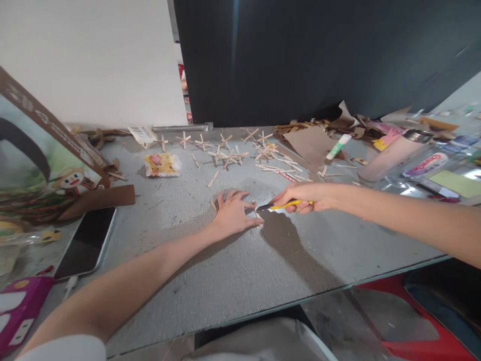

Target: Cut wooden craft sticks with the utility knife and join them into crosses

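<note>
My right hand (pixel 296 197) grips yellow-handled pliers (pixel 289 204). Their dark jaws point left, at a small pale wooden stick piece (pixel 258 214) on the table. My left hand (pixel 235 213) pins this piece between thumb and index finger, the other fingers spread on the surface. Another stick (pixel 214 206) shows partly from behind the left hand. Beyond the hands lie loose flat wooden sticks (pixel 276 167) and several star-shaped stick assemblies (pixel 228 159). A single stick (pixel 213 179) lies apart from them.
On the grey table (pixel 210 276), a phone (pixel 88 243) and printed bag (pixel 41 150) are at left. A small yellow packet (pixel 162 165) lies further back. A glue stick (pixel 338 147), brown cardboard (pixel 310 143) and pink bottle (pixel 394 155) are at right. A dark panel (pixel 319 55) stands behind.
</note>
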The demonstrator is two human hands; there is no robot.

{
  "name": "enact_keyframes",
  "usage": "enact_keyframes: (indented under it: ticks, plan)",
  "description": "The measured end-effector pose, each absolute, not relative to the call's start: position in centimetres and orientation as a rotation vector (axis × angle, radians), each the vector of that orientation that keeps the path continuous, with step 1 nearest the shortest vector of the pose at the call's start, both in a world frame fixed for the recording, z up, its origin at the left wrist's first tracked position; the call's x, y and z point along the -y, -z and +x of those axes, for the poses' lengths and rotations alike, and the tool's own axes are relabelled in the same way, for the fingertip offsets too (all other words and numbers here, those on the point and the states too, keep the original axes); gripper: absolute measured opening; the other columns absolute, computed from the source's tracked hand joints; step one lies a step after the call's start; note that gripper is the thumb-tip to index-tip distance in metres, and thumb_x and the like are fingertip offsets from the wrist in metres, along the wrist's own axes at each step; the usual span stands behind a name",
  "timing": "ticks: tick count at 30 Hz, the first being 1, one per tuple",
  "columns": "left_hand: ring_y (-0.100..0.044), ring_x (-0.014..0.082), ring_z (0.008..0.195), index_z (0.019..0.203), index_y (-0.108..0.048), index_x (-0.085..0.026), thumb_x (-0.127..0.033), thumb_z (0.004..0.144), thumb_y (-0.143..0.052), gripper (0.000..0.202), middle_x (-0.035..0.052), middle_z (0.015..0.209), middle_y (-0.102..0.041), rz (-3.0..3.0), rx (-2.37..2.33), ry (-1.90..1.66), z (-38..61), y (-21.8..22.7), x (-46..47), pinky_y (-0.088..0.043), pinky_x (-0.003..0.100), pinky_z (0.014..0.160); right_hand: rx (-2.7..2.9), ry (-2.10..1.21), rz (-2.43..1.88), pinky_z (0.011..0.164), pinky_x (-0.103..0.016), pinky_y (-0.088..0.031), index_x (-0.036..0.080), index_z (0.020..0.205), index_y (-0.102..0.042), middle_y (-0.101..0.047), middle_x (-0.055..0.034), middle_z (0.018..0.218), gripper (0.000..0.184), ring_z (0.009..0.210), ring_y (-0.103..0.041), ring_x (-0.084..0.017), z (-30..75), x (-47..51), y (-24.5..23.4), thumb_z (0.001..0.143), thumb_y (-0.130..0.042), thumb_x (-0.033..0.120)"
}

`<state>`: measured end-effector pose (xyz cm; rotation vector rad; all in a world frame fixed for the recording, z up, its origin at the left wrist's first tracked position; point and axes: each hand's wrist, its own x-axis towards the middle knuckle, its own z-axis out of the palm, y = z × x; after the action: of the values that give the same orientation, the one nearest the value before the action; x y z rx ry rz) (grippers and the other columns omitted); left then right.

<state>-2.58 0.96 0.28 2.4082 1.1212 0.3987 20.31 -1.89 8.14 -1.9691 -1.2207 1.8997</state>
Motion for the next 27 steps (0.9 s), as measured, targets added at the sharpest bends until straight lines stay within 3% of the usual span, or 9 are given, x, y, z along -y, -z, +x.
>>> enact_keyframes:
  ticks: [7, 11, 15, 19, 22, 25, 27]
  plan:
    - [-0.034, 0.0383, 0.152, 0.107, -0.083, -0.033, -0.059, 0.073, -0.086, 0.043, 0.0055, 0.155, -0.055, 2.409, -1.113, -0.381, -2.7, -0.4, -1.1, -0.013, 0.065, 0.126, 0.983, -1.994, -1.842, 0.031, -0.011, -0.012, 0.017, 0.096, -0.058, -0.048, 0.0049, 0.062, 0.006, 0.036, -0.013, 0.000, 21.1, 3.2, -6.4, 0.099, -0.053, 0.019]
    - [-0.037, 0.0379, 0.151, 0.106, -0.083, -0.032, -0.057, 0.072, -0.087, 0.042, 0.0057, 0.154, -0.056, 2.420, -1.123, -0.385, -2.7, -0.4, -1.0, -0.015, 0.063, 0.126, 1.014, -1.980, -1.734, 0.032, -0.012, -0.011, 0.016, 0.101, -0.060, -0.051, 0.0042, 0.062, 0.008, 0.036, -0.012, 0.000, 20.9, 4.4, -5.5, 0.098, -0.056, 0.022]
    - [-0.038, 0.0374, 0.150, 0.108, -0.082, -0.031, -0.056, 0.073, -0.087, 0.043, 0.0068, 0.154, -0.057, 2.429, -1.126, -0.394, -2.8, -0.4, -0.9, -0.014, 0.064, 0.126, 1.186, -1.906, -1.618, 0.035, -0.016, -0.014, 0.016, 0.117, -0.066, -0.053, 0.0048, 0.063, 0.033, 0.038, -0.018, -0.002, 21.5, 4.9, -5.0, 0.090, -0.070, 0.033]
    - [-0.039, 0.0366, 0.150, 0.124, -0.076, -0.031, -0.059, 0.077, -0.082, 0.055, 0.0082, 0.154, -0.056, 2.435, -1.095, -0.409, -3.0, -0.5, -0.8, -0.013, 0.063, 0.127, 1.580, -1.433, -1.711, 0.043, -0.021, -0.024, 0.016, 0.129, -0.067, -0.055, 0.0042, 0.063, 0.051, 0.044, -0.035, -0.007, 23.2, 4.7, -4.1, 0.089, -0.069, 0.049]
    - [-0.037, 0.0365, 0.151, 0.140, -0.066, -0.029, -0.060, 0.079, -0.080, 0.070, 0.0100, 0.156, -0.053, 2.439, -1.081, -0.384, -3.1, -0.6, -0.8, -0.012, 0.063, 0.127, 1.929, -0.899, -1.779, 0.055, -0.025, -0.036, 0.017, 0.116, -0.073, -0.060, 0.0004, 0.066, 0.043, 0.059, -0.051, -0.015, 23.9, 4.3, -2.9, 0.098, -0.055, 0.051]
    - [-0.035, 0.0368, 0.152, 0.141, -0.065, -0.028, -0.061, 0.080, -0.078, 0.071, 0.0107, 0.159, -0.050, 2.450, -1.072, -0.349, -3.1, -0.7, -0.8, -0.011, 0.063, 0.127, 2.078, -0.504, -1.828, 0.073, -0.033, -0.046, 0.020, 0.106, -0.074, -0.069, -0.0074, 0.089, 0.033, 0.081, -0.063, -0.023, 23.8, 3.8, -1.5, 0.101, -0.050, 0.043]
    - [-0.035, 0.0369, 0.152, 0.139, -0.066, -0.029, -0.062, 0.080, -0.077, 0.068, 0.0103, 0.160, -0.050, 2.453, -1.069, -0.355, -3.1, -0.6, -0.8, -0.010, 0.064, 0.127, 2.105, -0.263, -1.772, 0.090, -0.040, -0.048, 0.022, 0.106, -0.074, -0.068, -0.0125, 0.111, 0.026, 0.105, -0.063, -0.029, 23.2, 3.4, -0.9, 0.099, -0.055, 0.038]
